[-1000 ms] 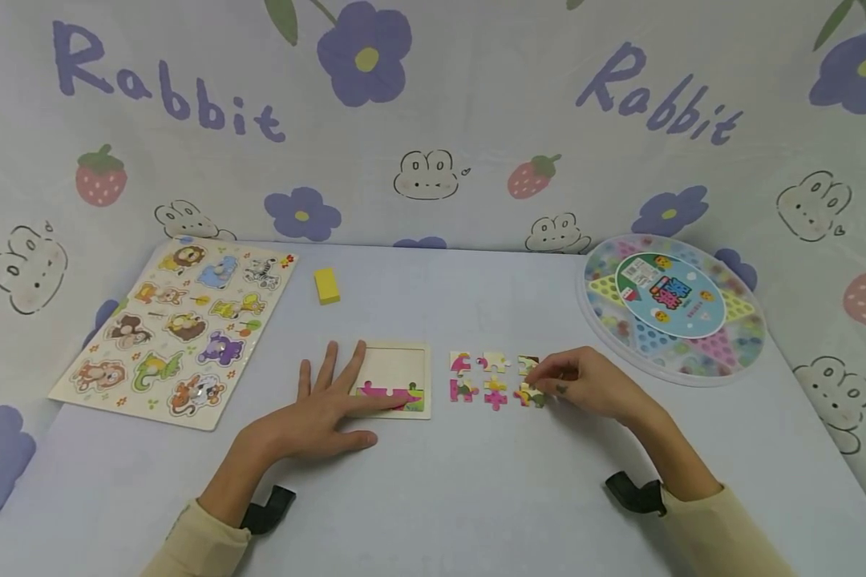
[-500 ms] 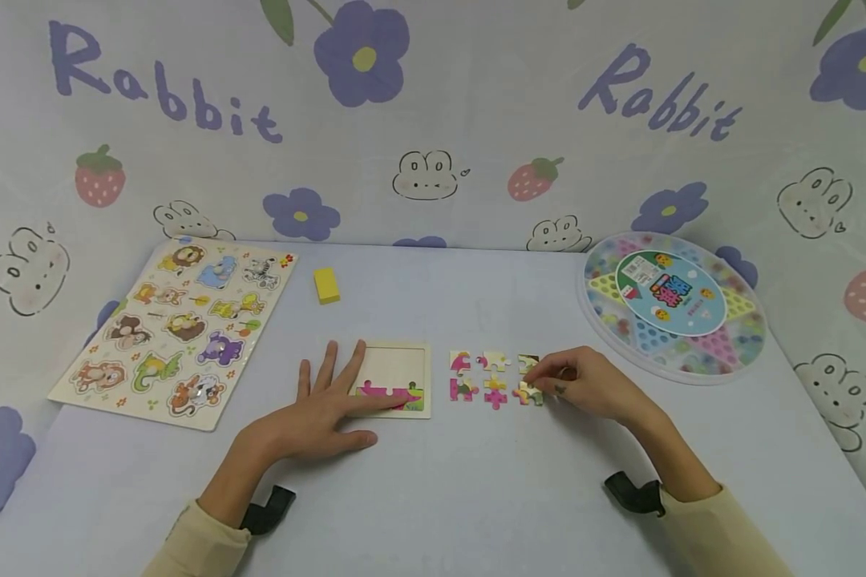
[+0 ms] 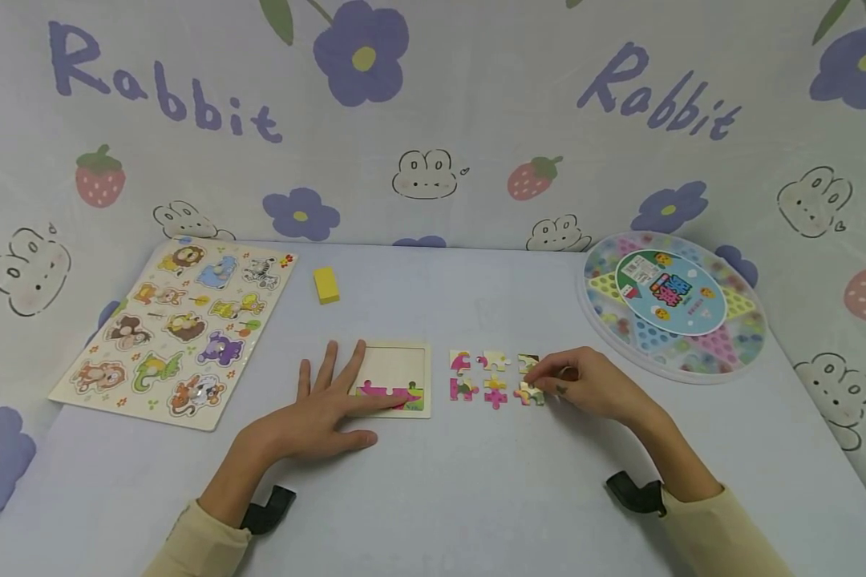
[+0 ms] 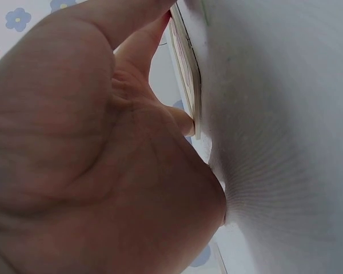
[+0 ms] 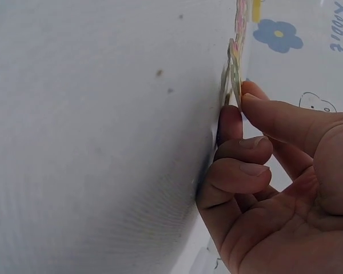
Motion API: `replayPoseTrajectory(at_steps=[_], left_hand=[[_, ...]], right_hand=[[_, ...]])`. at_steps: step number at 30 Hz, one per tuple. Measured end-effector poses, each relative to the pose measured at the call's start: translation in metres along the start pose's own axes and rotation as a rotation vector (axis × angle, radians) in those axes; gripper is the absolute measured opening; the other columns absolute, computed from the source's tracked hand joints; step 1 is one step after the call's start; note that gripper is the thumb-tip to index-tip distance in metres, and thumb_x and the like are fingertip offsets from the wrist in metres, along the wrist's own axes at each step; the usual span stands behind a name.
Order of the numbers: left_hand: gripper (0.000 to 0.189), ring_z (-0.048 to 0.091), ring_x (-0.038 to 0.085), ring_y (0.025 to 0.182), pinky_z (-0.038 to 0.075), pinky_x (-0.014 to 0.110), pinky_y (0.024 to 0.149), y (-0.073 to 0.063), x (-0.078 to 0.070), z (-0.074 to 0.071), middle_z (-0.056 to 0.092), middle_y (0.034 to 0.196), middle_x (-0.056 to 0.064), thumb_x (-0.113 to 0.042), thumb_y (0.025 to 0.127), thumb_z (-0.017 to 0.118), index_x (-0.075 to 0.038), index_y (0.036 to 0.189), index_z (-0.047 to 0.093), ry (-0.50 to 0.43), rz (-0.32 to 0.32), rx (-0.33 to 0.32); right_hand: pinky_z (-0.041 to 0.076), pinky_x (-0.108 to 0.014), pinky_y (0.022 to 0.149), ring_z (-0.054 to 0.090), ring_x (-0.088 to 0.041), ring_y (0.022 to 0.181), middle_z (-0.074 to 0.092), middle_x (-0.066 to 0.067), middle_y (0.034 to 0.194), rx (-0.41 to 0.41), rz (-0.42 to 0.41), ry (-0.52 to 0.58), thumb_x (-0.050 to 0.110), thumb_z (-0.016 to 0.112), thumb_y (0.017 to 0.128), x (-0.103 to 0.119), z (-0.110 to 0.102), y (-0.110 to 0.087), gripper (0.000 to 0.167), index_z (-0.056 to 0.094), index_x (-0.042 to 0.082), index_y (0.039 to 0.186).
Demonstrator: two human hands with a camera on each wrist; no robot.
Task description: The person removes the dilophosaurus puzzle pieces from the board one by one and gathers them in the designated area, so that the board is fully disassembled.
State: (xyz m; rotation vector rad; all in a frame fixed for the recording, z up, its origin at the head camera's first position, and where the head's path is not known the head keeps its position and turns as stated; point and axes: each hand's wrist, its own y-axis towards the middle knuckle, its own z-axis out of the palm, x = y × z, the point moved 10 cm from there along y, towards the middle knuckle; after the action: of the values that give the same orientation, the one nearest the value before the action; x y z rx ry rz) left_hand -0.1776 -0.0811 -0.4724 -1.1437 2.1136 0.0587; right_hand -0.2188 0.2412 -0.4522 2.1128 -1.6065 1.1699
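A: And it's the puzzle piece (image 3: 530, 393), held at the four o'clock corner of the loose pieces (image 3: 495, 394)! Whether it is fully clear of the surface (image 3: 433, 497) cannot be told.

B: Held by what?

A: By the right hand (image 3: 583, 385)! The piece is pinched between thumb and fingertip in a narrow grip, and in the right wrist view it is seen tilted, almost edge-on.

B: And the others are laid out in two rows, at three o'clock from the wooden frame (image 3: 427, 377).

A: Inside that frame, a pink-and-green strip (image 3: 416, 397) is set along the six o'clock side, crossed by the index finger of the left hand (image 3: 316, 421).

B: Grip spread wide there, the fingers fanned!

A: Further out, a yellow block (image 3: 326, 286) is spotted at eleven o'clock, an animal board (image 3: 188, 348) between nine and ten.

B: Between two and three, a round patterned disc (image 3: 671, 311) is placed; at twelve, everything is backed by a printed cloth (image 3: 469, 96). Beige sleeves (image 3: 202, 545) are caught at eight and four.
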Motion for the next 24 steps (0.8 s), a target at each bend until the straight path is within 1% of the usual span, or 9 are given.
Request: replayPoseTrajectory(at_steps=[6,10,12,14,18,21,24], left_hand=[[0.058,-0.032,0.048,0.160,-0.026,0.075,0.121,0.000,0.000,0.000,-0.017,0.179,0.013,-0.037,0.102,0.069,-0.046,0.155,0.050,-0.002,-0.001,-0.001],[0.058,-0.031,0.048,0.160,-0.025,0.076,0.121,0.000,0.000,0.000,-0.017,0.180,0.013,-0.038,0.102,0.068,-0.046,0.155,0.050,0.003,-0.001,-0.001],[0.057,-0.031,0.048,0.160,-0.025,0.076,0.121,0.000,0.000,0.000,-0.016,0.180,0.013,-0.038,0.102,0.068,-0.046,0.155,0.051,0.005,-0.004,-0.001],[0.057,-0.031,0.048,0.160,-0.024,0.076,0.121,0.000,0.000,-0.001,-0.016,0.180,0.013,-0.038,0.102,0.068,-0.047,0.155,0.051,0.006,-0.007,-0.001],[0.057,-0.031,0.048,0.160,-0.024,0.076,0.121,0.000,0.001,-0.001,-0.017,0.179,0.014,-0.037,0.102,0.069,-0.046,0.155,0.051,0.001,-0.008,-0.003],[0.057,-0.031,0.048,0.160,-0.025,0.076,0.121,0.001,0.000,-0.001,-0.017,0.179,0.015,-0.035,0.102,0.068,-0.047,0.155,0.051,-0.013,0.000,-0.004],[0.056,-0.031,0.049,0.160,-0.025,0.076,0.121,0.001,0.001,-0.002,-0.016,0.179,0.015,-0.033,0.102,0.069,-0.047,0.154,0.052,-0.026,0.005,-0.008]], right_hand=[[0.051,-0.022,0.077,0.061,-0.017,0.093,0.078,-0.004,0.118,-0.008,-0.012,-0.009,0.017,0.070,0.102,-0.001,0.000,0.000,0.015,0.082,0.020,0.110],[0.051,-0.022,0.080,0.061,-0.017,0.097,0.078,-0.003,0.120,-0.015,0.001,-0.014,0.017,0.069,0.102,-0.004,-0.001,-0.001,0.016,0.082,0.021,0.110],[0.050,-0.022,0.078,0.059,-0.018,0.096,0.078,-0.003,0.119,-0.027,0.009,-0.021,0.016,0.069,0.102,-0.004,-0.002,-0.001,0.017,0.082,0.021,0.111],[0.048,-0.023,0.073,0.058,-0.019,0.092,0.077,-0.004,0.119,-0.042,0.013,-0.023,0.014,0.068,0.102,-0.001,-0.003,0.000,0.018,0.082,0.019,0.111],[0.046,-0.024,0.069,0.057,-0.020,0.088,0.076,-0.007,0.114,-0.070,-0.014,-0.029,0.014,0.068,0.102,0.014,-0.004,0.005,0.018,0.081,0.016,0.113],[0.047,-0.024,0.068,0.057,-0.021,0.087,0.074,-0.006,0.107,-0.068,-0.039,-0.030,0.016,0.069,0.102,0.029,0.001,0.011,0.017,0.080,0.015,0.114],[0.046,-0.025,0.064,0.056,-0.021,0.082,0.071,-0.005,0.100,-0.049,-0.056,-0.023,0.018,0.070,0.102,0.046,0.011,0.018,0.016,0.080,0.014,0.114]])
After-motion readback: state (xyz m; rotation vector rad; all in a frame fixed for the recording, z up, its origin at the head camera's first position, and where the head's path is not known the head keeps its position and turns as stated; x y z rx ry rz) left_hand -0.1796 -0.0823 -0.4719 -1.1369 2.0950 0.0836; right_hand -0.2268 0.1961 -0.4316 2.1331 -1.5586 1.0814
